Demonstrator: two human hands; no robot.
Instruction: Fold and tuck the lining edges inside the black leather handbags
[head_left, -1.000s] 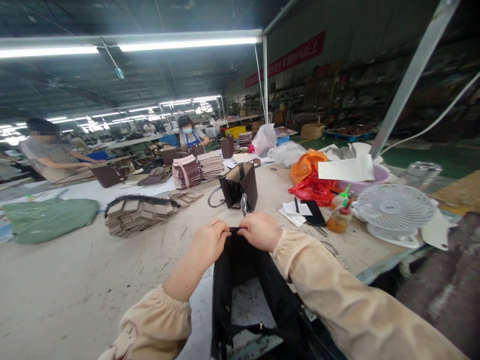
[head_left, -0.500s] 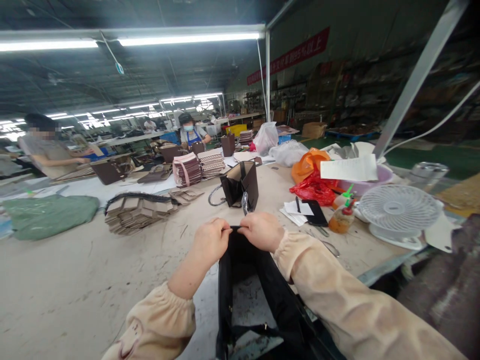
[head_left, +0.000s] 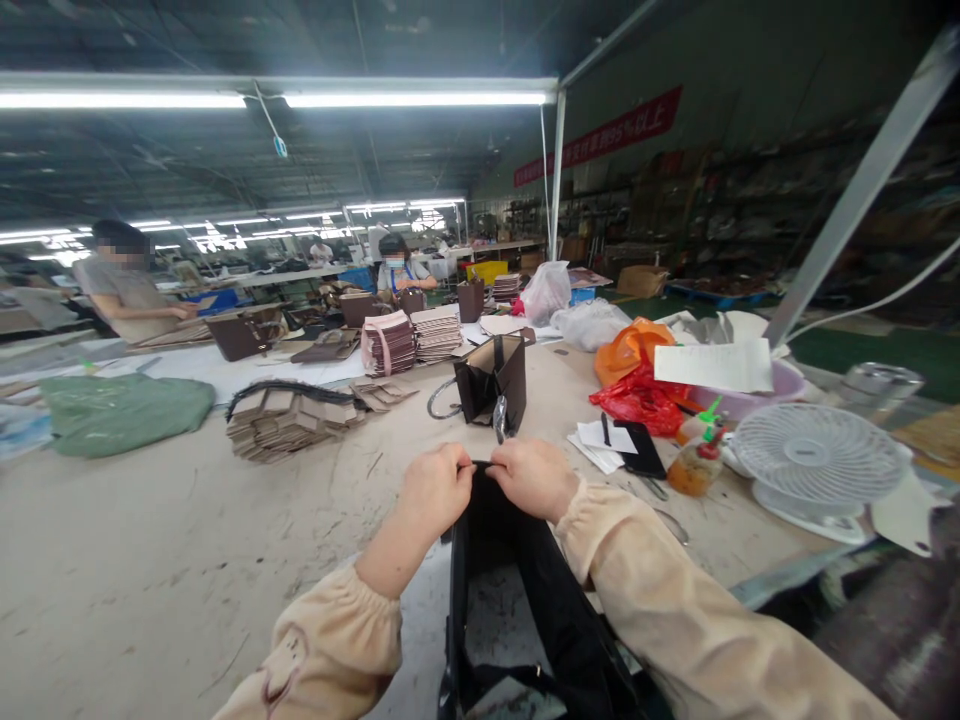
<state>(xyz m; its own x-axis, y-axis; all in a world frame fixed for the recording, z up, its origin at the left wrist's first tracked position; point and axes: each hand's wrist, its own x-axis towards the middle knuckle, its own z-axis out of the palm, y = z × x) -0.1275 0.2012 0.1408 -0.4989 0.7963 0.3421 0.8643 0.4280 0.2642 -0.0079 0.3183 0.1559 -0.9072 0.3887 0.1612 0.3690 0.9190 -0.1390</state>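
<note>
A black bag body [head_left: 544, 580] stands open in front of me, and a grey scuffed surface shows through its middle. My left hand [head_left: 436, 490] pinches its far edge between thumb and fingers. Right beside it, my right hand [head_left: 536, 478] grips the same edge, the two sets of fingertips a small gap apart. Its near end runs out of the bottom of the view. Just beyond my hands a dark brown handbag [head_left: 511, 385] stands upright and open, with wrapped handles hanging at its sides.
Stacked brown pieces [head_left: 289, 425] and a green cloth bundle [head_left: 127, 412] lie left. On the right are a white fan [head_left: 817, 455], a glue bottle [head_left: 694, 470], a black phone [head_left: 641, 450] and a red plastic bag [head_left: 645, 400]. Co-workers [head_left: 124, 285] work across the table.
The view has shifted slightly, so the scene sits a little lower and further right. Both hands keep their pinch on the bag's edge, with the fingertips slightly closer together.
</note>
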